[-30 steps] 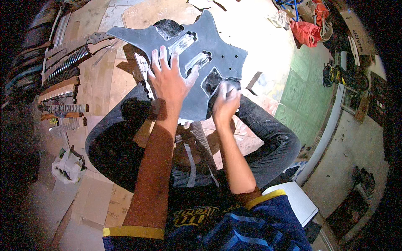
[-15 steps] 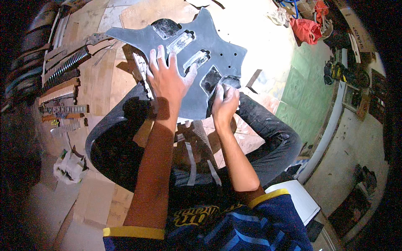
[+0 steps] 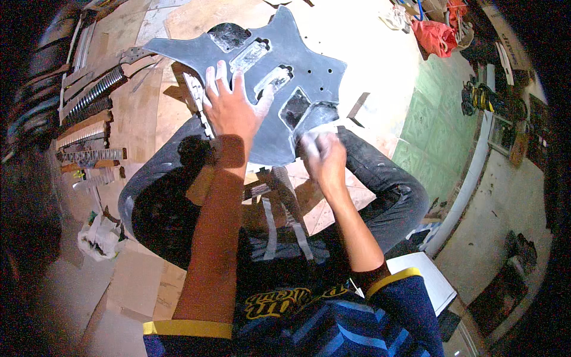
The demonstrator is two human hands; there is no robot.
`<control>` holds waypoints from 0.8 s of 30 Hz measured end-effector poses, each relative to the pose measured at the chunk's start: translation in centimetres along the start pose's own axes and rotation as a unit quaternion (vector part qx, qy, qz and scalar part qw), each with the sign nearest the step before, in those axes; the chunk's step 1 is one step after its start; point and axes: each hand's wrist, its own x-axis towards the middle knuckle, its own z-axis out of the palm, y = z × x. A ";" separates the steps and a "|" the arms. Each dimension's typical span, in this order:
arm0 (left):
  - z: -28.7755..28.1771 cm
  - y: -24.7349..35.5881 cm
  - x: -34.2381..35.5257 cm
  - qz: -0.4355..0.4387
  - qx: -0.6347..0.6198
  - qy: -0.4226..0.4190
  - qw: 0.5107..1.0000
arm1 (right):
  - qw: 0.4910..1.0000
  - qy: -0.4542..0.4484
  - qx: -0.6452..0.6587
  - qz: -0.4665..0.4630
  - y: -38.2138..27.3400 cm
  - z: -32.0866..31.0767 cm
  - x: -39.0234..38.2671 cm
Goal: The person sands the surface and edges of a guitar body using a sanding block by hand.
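left hand spread flat on grey guitar body. right hand curled at body's edge, blurred; can't tell if gripping.

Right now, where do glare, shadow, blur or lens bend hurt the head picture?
In the head view, glare washes out the floor beyond the grey guitar body; the right hand is blurred, hiding finger detail; the left forearm lies mostly in shadow; the pale strip at right bends with the fisheye; the corners go black.

Matt, smooth grey guitar body
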 end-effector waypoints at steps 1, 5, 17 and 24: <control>0.1 0.1 -0.1 0.001 -0.002 -0.001 1.000 | 0.996 0.081 -0.033 -0.026 -0.5 -0.1 1.1; 0.0 0.5 0.2 0.001 -0.006 -0.007 1.000 | 0.993 0.079 -0.070 -0.056 -0.6 2.1 1.0; 0.5 0.6 0.2 0.006 0.004 -0.013 1.000 | 0.997 0.020 -0.011 -0.069 2.1 2.8 -1.0; 0.2 0.2 0.0 0.009 0.017 -0.006 1.000 | 0.995 0.014 -0.039 -0.091 1.0 1.0 1.1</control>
